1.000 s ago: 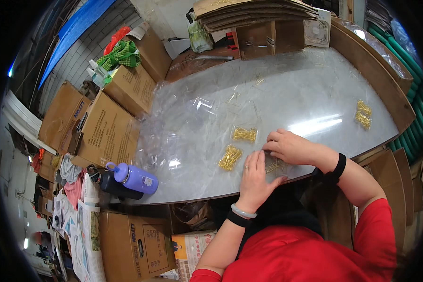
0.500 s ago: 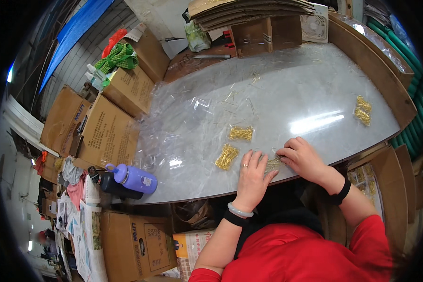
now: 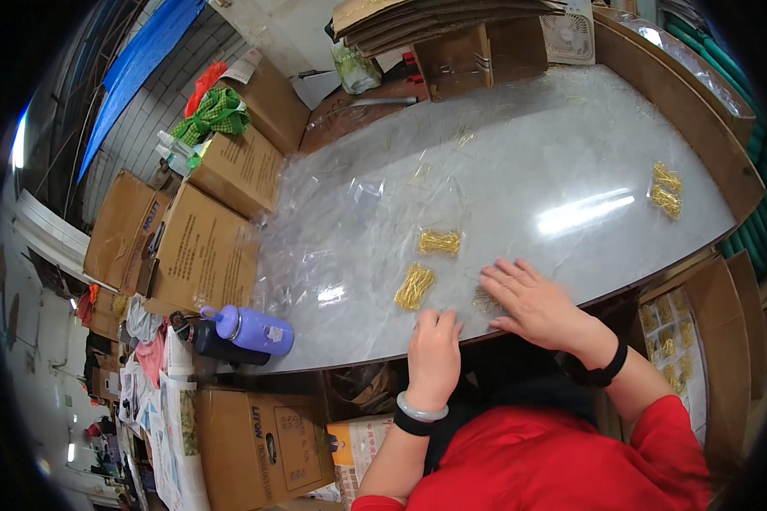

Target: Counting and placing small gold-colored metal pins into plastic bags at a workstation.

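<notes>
My right hand [image 3: 533,308] lies palm down at the near edge of the table, its fingers stretched out flat. Beside and partly under it is a small pile of thin metal pins [image 3: 485,300]; the rest of the pile is hidden by the hand. To its left, my left hand [image 3: 435,353] is closed at the table edge, fingers curled; whatever they hold, if anything, is hidden. Just beyond the left hand lies a clear packet of gold pins [image 3: 414,287], with a second packet [image 3: 440,242] behind it. Another pair of gold bundles [image 3: 666,191] lies at the far right.
Clear plastic bags [image 3: 315,230] spread over the table's left side. A purple bottle [image 3: 254,330] lies beside a black bottle [image 3: 217,341] at the left corner. Cardboard boxes [image 3: 204,247] line the left. An open carton [image 3: 669,332] with packets stands below, right. Stray pins [image 3: 464,134] dot the tabletop.
My left hand has drawn back toward the table edge and its fingers have curled. My right hand has flattened and moved slightly left over the pins. The view has shifted slightly.
</notes>
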`<state>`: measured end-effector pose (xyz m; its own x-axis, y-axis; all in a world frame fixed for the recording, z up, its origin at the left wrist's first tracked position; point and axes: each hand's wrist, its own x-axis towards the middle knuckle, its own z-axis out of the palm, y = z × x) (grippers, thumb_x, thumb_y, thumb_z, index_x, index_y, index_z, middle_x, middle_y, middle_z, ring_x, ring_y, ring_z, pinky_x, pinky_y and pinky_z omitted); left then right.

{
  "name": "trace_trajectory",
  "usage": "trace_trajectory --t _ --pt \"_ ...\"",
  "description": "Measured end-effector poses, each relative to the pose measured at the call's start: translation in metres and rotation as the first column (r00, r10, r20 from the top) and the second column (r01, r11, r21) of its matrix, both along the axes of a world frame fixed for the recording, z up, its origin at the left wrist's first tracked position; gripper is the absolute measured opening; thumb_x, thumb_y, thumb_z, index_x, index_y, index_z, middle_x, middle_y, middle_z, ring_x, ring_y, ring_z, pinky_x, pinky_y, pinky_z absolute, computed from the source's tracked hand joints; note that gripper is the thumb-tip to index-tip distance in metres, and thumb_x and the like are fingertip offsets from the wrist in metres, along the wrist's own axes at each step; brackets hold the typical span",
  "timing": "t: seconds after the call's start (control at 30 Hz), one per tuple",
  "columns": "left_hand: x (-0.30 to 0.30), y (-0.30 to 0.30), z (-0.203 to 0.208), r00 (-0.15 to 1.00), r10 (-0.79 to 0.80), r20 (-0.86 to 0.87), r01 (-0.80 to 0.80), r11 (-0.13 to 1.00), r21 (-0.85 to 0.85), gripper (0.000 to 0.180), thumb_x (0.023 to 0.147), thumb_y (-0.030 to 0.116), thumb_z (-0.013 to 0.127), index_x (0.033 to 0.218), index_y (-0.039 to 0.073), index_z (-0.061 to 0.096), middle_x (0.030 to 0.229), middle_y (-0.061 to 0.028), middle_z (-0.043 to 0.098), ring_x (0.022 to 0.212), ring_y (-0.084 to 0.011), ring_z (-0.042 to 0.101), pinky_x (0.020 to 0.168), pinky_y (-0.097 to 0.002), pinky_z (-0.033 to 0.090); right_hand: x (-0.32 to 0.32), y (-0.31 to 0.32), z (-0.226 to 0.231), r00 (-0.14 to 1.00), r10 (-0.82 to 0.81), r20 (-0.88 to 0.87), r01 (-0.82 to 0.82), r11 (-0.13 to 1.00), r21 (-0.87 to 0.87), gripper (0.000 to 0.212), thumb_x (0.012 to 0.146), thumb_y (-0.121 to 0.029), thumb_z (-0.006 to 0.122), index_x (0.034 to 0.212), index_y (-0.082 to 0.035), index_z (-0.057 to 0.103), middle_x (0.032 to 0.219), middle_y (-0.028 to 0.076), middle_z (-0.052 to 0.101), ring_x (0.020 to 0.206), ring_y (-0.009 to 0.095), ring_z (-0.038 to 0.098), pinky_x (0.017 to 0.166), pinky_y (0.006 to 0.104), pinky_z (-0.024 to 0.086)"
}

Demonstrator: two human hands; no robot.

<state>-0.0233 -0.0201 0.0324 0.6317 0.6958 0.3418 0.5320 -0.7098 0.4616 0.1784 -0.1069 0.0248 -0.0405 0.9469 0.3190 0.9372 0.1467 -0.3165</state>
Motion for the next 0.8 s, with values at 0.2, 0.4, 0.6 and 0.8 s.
trace_trajectory --t 0.2,0.4,0.6,0.8 --pt "0.019 0.015 -0.005 0.985 -0.147 0.093 0.151 0.987 -0.045 0.018 0.087 -0.004 0.061 0.104 -0.001 0.059 0.098 -0.0202 0.056 0.094 -0.041 0.057 0.082 -0.0463 0.049 0.001 0.023 -0.01 0.954 0.28 -0.106 -0.277 0.96 0.048 0.05 0.092 -0.017 0.066 0.137 -0.003 0.052 0.141 0.018 0.055 0.137 0.032 0.046 0.117 0.0468 0.035" --pt "0.005 0.012 0.001 0.93 -0.149 0.335 0.229 0.95 -0.211 0.027 0.088 0.002 0.067 0.114 -0.003 0.06 0.108 -0.0184 0.059 0.101 -0.0385 0.057 0.088 -0.0425 0.049 0.018 0.009 -0.003 0.889 0.321 -0.328 -0.304 0.947 0.104 0.057 0.082 -0.015 0.076 0.134 -0.004 0.055 0.129 0.015 0.06 0.129 0.037 0.051 0.11 0.0469 0.041" --pt "-0.006 0.01 -0.001 0.999 -0.04 -0.036 0.038 0.998 -0.039 0.049 0.079 0.021 0.082 0.12 0.0 0.064 0.113 -0.0177 0.06 0.105 -0.0368 0.058 0.09 -0.0431 0.048 0.01 0.014 -0.002 0.969 0.192 -0.158 -0.168 0.974 0.152 0.041 0.079 -0.019 0.078 0.116 -0.008 0.067 0.114 0.009 0.062 0.11 0.031 0.055 0.097 0.0421 0.044" --pt "0.017 0.014 -0.001 0.99 -0.111 -0.086 0.123 0.981 0.153 0.051 0.081 0.022 0.08 0.125 0.001 0.064 0.124 -0.0172 0.06 0.109 -0.0387 0.055 0.093 -0.0464 0.046 0.003 0.017 -0.004 0.985 0.082 -0.155 -0.059 0.987 0.148 0.025 0.081 -0.021 0.076 0.104 -0.013 0.072 0.104 0.006 0.062 0.104 0.027 0.056 0.09 0.039 0.044"
